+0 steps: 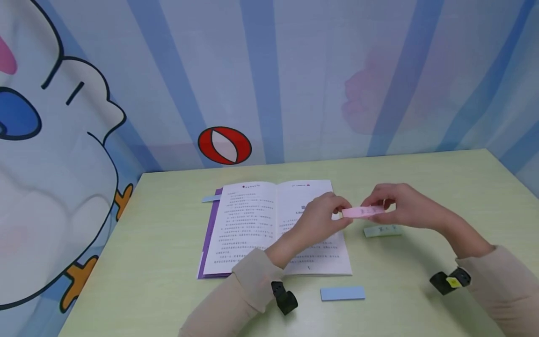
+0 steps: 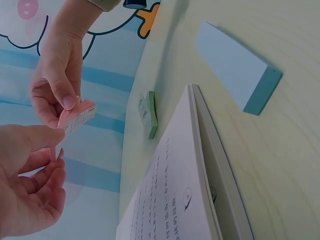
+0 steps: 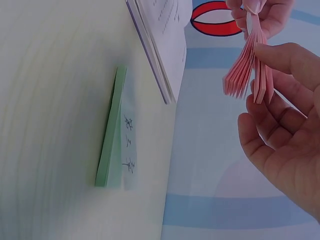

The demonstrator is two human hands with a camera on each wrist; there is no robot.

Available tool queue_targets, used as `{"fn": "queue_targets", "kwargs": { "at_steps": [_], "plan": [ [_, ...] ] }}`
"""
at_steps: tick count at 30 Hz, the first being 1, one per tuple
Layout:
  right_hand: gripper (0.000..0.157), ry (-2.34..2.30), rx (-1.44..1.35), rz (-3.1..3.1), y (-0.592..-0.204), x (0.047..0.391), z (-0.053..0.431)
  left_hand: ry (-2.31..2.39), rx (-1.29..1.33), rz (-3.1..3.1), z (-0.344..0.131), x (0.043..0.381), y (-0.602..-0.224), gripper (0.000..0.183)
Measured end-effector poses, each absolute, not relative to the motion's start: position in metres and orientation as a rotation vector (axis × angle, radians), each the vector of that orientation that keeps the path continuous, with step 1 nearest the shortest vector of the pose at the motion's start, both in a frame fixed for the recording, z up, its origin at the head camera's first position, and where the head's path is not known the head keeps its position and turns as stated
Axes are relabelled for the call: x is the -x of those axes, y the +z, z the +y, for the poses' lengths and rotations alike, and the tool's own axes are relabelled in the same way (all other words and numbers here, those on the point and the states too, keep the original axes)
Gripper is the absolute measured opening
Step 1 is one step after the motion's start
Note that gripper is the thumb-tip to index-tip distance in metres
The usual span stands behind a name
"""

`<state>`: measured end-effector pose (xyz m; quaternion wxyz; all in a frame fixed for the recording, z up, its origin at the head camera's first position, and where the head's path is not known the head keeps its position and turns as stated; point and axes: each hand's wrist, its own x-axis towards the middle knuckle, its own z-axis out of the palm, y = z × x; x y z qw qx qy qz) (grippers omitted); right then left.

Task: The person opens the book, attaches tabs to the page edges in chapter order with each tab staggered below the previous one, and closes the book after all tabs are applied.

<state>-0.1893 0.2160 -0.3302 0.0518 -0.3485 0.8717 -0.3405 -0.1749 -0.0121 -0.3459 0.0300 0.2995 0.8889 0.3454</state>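
Note:
A pad of pink sticky notes (image 1: 363, 212) is held up above the table, to the right of the open book (image 1: 252, 234). At its left end, my left hand (image 1: 322, 217) pinches it between thumb and fingers. My right hand (image 1: 404, 206) grips the other end; in the right wrist view, the pink sheets (image 3: 242, 75) fan apart beside its thumb. Just below the right hand lies a green sticky note pad (image 1: 382, 230), its top sheet handwritten and partly lifted. A blue sticky note pad (image 1: 343, 294) lies in front of the book.
The book has printed pages and a purple cover (image 1: 209, 234); a light blue strip (image 1: 211, 198) juts from its left edge. A patterned curtain (image 1: 303, 84) stands behind the pale table (image 1: 160, 262). Both wrists carry black cameras (image 1: 285, 298).

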Motion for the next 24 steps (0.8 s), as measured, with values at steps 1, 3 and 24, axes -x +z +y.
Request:
{"fn": "queue_targets", "kwargs": {
  "at_steps": [1,3,24],
  "plan": [
    [0.021,-1.042,1.064,2.646,-0.330,0.188,0.215,1.070,-0.927,2.739,-0.013,0.173,-0.346,0.021],
    [0.021,-1.054,1.073,2.633,-0.329,0.185,0.214,1.092,-0.922,2.729,-0.015,0.169,-0.345,0.021],
    [0.021,-1.131,1.182,2.550,-0.320,0.161,0.196,1.194,-0.956,2.717,-0.037,0.139,-0.342,0.020]
  ]
}}
